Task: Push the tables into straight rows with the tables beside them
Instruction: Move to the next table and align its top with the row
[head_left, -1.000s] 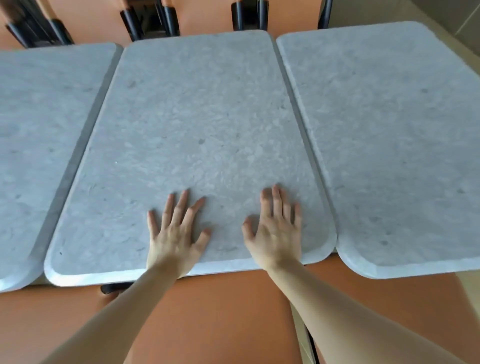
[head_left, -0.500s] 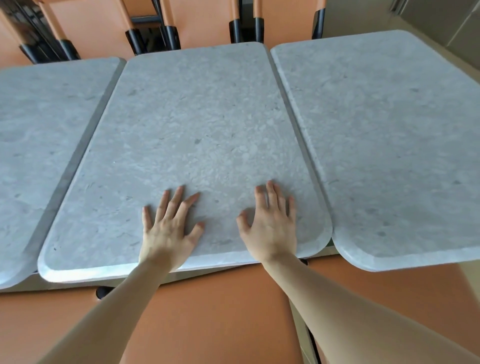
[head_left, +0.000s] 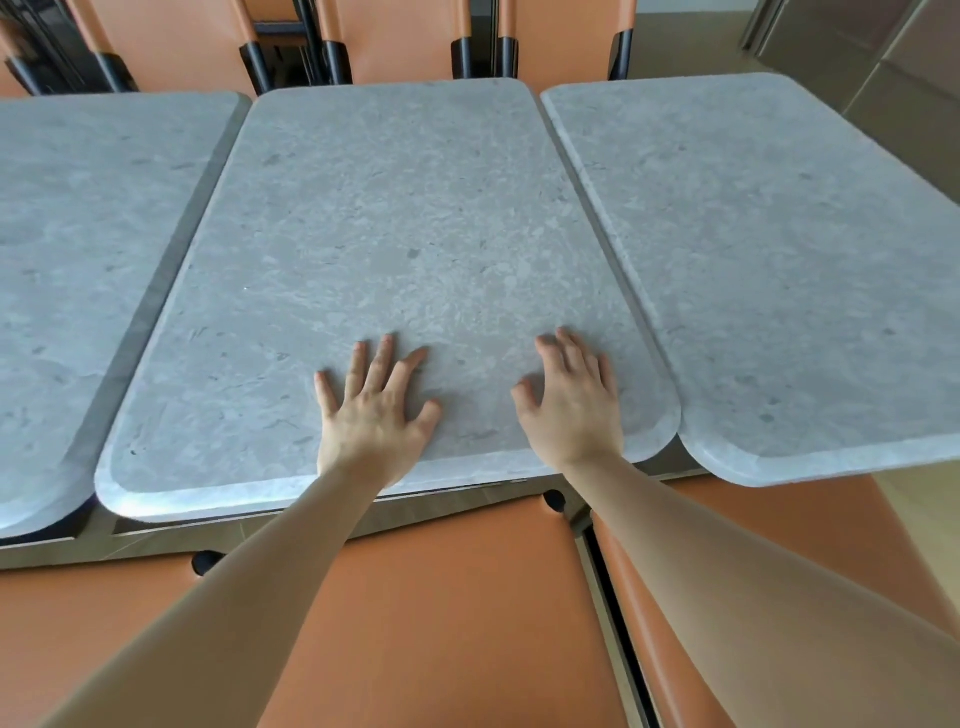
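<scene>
Two bare hands press flat on the middle worktop (head_left: 384, 249), a grey stone-look slab with rounded corners that fills the centre of the frame. The left hand (head_left: 371, 415) lies palm down near the slab's near edge, its grip spread wide, fingers straight and fanned. The right hand (head_left: 571, 405) rests just beside it toward lower centre-right, fingers straight and closer together, thumb out, holding nothing. A matching left worktop (head_left: 78, 249) runs along the left edge of the frame, parted from the middle one by a narrow dark gap. The right worktop (head_left: 779, 260) lies close alongside on the right; its near edge sits a little nearer the camera than the middle slab's. Orange padded seats (head_left: 441, 623) fill the lower frame beneath both forearms, and orange chair backs with black fittings (head_left: 405, 41) line the top edge behind the slabs.
</scene>
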